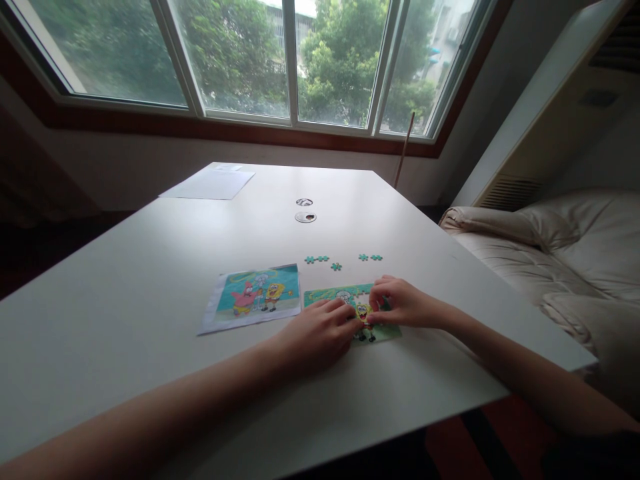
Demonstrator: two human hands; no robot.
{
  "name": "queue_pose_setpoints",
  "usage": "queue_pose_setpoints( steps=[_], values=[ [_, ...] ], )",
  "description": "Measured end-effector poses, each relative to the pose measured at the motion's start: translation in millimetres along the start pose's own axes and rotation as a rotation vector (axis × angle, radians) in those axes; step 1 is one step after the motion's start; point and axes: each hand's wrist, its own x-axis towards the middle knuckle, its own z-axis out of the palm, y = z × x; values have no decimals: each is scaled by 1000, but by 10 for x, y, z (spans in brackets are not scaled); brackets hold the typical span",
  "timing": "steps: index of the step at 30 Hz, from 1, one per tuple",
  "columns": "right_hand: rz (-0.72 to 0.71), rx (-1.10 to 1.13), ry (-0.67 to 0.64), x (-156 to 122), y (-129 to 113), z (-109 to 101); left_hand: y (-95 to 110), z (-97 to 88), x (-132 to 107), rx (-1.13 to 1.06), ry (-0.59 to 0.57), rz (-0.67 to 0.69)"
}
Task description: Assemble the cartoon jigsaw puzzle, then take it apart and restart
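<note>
A nearly filled cartoon jigsaw puzzle (320, 294) lies on the table, with a pale gap in its upper right part. My left hand (325, 330) rests over the puzzle's lower left, fingers stretched out and touching it, holding nothing that I can see. At the puzzle's right side, my right hand (397, 303) has its thumb and fingers drawn together beside the gap. Whatever sits between those fingertips is hidden. Just beyond the puzzle lie several loose teal pieces, among them a left puzzle piece (311, 260), a middle puzzle piece (336, 267) and a right puzzle piece (377, 257).
Left of the puzzle is a printed sheet (225, 307) with the same cartoon picture. Two round discs, a near disc (302, 217) and a far disc (304, 202), lie farther back. White paper (210, 185) covers the table's far left corner. A padded sofa (525, 247) stands at right.
</note>
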Motion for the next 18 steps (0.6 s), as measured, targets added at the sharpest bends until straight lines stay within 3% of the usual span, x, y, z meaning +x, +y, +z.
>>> queue_pose_setpoints(
  steps=[9, 13, 18],
  values=[
    [-9, -3, -20, -8, -4, -18, -95, -140, 50, -98, -39, -21],
    [-21, 4, 26, 4, 76, -84, -380, -234, 145, -123, 25, -188],
    [32, -2, 66, 15, 186, -118, -859, -167, 340, -87, 17, -293]
  ],
)
